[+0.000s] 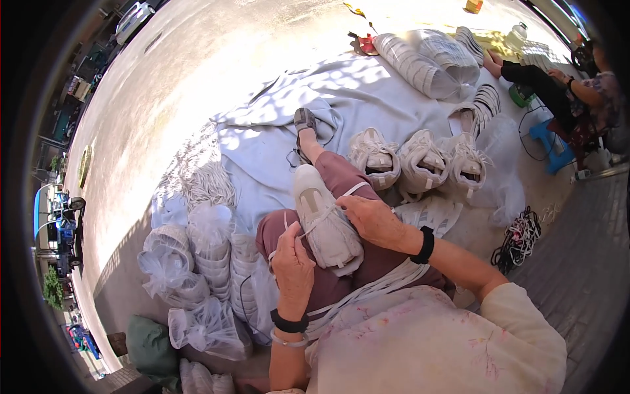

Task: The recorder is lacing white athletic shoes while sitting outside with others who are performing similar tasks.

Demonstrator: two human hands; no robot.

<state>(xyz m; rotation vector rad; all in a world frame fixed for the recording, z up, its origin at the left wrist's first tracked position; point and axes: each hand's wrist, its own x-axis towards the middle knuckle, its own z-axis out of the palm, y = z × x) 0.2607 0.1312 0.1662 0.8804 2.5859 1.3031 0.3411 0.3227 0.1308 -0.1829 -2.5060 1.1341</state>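
Note:
A white sneaker point(325, 231) rests on my lap, its toe pointing away from me and its heel toward my body. At its left side my left hand point(293, 264) is closed in a pinch on a white shoelace point(285, 220). My right hand point(375, 219) pinches the lace on the other side, with a stretch of it sticking out above the fingers. Both lace ends run from the shoe's eyelets. A bundle of loose white laces point(367, 290) lies across my lap, close to my waist.
Three white sneakers point(424, 161) stand in a row ahead on a pale blue cloth point(341, 85). Bagged stacked shoe parts point(213, 243) sit at my left, near a heap of white laces point(202, 167). Far right, another person point(584, 92) sits by a blue stool point(550, 148). Dark cords point(515, 243) lie nearby.

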